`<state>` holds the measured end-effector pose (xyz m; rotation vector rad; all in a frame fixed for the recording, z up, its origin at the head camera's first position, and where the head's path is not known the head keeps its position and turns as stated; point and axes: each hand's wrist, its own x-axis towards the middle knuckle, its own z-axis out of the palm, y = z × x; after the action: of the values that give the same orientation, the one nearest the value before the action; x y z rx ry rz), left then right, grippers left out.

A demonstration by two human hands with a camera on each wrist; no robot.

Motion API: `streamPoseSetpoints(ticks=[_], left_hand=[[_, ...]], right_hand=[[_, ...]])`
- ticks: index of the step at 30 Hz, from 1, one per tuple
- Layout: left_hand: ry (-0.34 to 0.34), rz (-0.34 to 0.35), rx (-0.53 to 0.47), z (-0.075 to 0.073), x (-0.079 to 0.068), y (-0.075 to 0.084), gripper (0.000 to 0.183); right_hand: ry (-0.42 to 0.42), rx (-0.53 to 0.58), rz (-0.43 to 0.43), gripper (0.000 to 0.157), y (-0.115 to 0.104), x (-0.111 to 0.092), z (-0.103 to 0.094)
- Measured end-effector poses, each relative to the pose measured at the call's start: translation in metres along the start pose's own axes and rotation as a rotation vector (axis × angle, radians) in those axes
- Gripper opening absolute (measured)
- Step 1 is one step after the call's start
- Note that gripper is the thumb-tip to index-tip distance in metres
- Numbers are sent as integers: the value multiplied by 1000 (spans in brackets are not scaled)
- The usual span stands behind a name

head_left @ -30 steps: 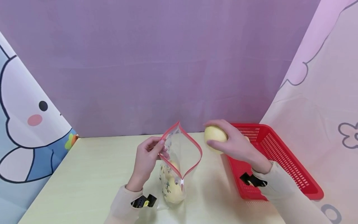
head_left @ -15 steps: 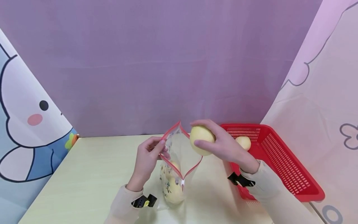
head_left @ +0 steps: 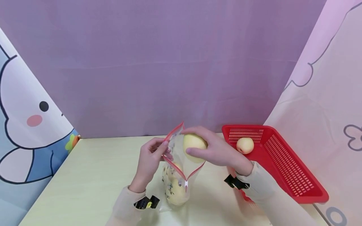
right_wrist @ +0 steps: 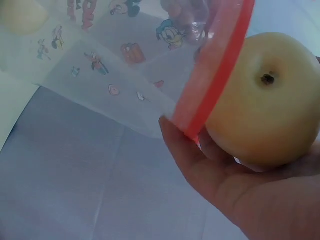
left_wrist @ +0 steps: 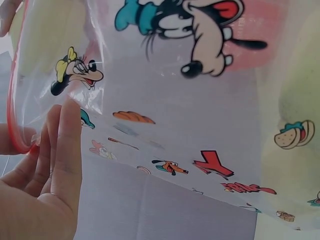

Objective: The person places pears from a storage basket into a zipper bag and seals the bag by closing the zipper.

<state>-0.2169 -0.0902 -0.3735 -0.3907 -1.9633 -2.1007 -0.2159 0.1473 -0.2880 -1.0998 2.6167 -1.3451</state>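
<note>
My left hand (head_left: 150,160) pinches the red rim of a clear zip bag (head_left: 169,188) with cartoon prints; the bag's mouth is spread wide. Two or more pale yellow fruits show through its lower part. In my right hand (head_left: 212,146) is a round pale yellow fruit, like an Asian pear (head_left: 193,146), held at the right side of the mouth. The right wrist view shows this pear (right_wrist: 275,105) with its dark dimple, and a fingertip of that hand against the red rim. In the left wrist view, my left fingers (left_wrist: 67,150) lie along the printed plastic.
A red plastic basket (head_left: 297,175) with perforated walls stands on the right. Another pale yellow fruit (head_left: 245,145) lies in its far left corner. The pale tabletop (head_left: 99,175) reaches back to a purple cloth wall (head_left: 169,78). Printed panels flank both sides.
My right hand has carried the pear leftward from beside the basket to the bag's mouth. The fruit left in the basket has come into full view. My left hand stays almost still.
</note>
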Motion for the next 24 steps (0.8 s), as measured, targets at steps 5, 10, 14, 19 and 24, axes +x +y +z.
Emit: streamPoseSetpoints(ticks=[5, 10, 14, 19, 24], left_hand=[[-3, 3, 11, -1, 0, 0, 18], [4, 9, 13, -3, 0, 0, 22], [11, 12, 5, -4, 0, 2, 25], [42, 14, 9, -8, 0, 4, 23], [50, 19, 12, -11, -1, 4, 23]], right_hand=[[-46, -71, 45, 57, 1, 2, 4], [-69, -132, 78, 63, 3, 3, 4], [-44, -171, 56, 59, 5, 3, 4], [-20, -176, 35, 50, 7, 2, 4], [-13, -128, 1, 39, 6, -2, 1]])
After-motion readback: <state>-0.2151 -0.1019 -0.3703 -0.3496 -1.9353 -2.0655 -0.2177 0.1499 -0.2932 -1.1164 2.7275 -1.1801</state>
